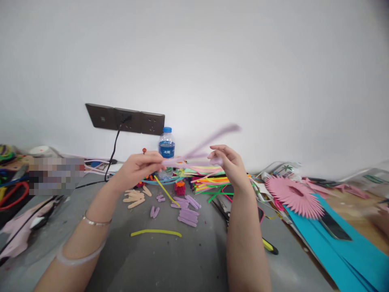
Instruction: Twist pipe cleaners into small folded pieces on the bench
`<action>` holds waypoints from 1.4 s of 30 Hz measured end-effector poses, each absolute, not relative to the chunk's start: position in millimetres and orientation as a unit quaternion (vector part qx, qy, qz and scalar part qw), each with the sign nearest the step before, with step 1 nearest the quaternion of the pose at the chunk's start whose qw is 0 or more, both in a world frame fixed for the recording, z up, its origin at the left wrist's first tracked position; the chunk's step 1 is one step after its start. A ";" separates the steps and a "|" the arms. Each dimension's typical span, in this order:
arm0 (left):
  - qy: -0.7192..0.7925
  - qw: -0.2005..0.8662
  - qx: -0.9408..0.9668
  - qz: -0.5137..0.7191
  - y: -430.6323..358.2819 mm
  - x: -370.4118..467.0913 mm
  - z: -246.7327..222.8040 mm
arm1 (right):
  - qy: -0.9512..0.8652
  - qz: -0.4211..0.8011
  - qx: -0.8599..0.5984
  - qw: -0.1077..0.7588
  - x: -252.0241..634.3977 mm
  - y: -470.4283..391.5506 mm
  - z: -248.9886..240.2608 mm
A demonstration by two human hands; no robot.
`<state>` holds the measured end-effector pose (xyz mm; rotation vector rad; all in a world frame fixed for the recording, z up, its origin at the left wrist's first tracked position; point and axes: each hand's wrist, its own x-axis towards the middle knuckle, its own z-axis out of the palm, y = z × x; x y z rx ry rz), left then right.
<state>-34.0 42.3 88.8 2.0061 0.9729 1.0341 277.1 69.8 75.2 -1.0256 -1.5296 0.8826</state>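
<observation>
My left hand [138, 170] pinches the near ends of several fuzzy lilac pipe cleaners [188, 163], raised above the table. One strand sticks up to the right and is smeared by motion. Against my right hand [229, 166] lies the bent far end of a strand, and its thumb and fingers close on it. Below, short lilac pipe cleaner pieces [187, 215] lie in a cluster, some neatly side by side. Beige pieces [133, 198] are grouped to their left. A yellow-green pipe cleaner [156, 232] lies nearest me, and another [165, 190] slants behind.
Behind my hands are a water bottle [167, 147] and a pile of coloured pipe cleaners [211, 184]. Scissors [221, 209] and a yellow cutter [269, 245] lie by my right forearm. Pink pleated paper [293, 194], blue sheets [331, 247] and a phone [336, 225] are at right.
</observation>
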 end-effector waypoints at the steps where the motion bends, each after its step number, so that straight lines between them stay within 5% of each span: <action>1: 0.375 0.323 0.795 0.351 43.3 -32.5 88.6 | -0.641 0.365 -0.432 0.519 277.9 72.0 72.8; 8: 0.486 0.259 0.814 0.184 77.1 -60.3 54.4 | -0.659 0.368 -0.449 0.479 281.9 86.2 54.8; 15: 0.529 0.248 0.795 0.165 88.0 -74.9 40.0 | -0.759 0.317 -0.490 0.288 263.2 94.0 33.9; 23: 0.507 0.222 0.823 0.126 92.7 -71.8 31.0 | -0.781 0.237 -0.553 0.170 235.1 101.6 13.1; 34: 0.508 0.192 0.834 0.101 86.9 -62.7 38.7 | -0.754 0.253 -0.485 0.362 255.6 110.4 14.3; 42: 0.550 0.135 0.821 0.076 93.3 -69.0 23.4 | -0.641 0.418 -0.441 0.469 279.7 105.7 16.5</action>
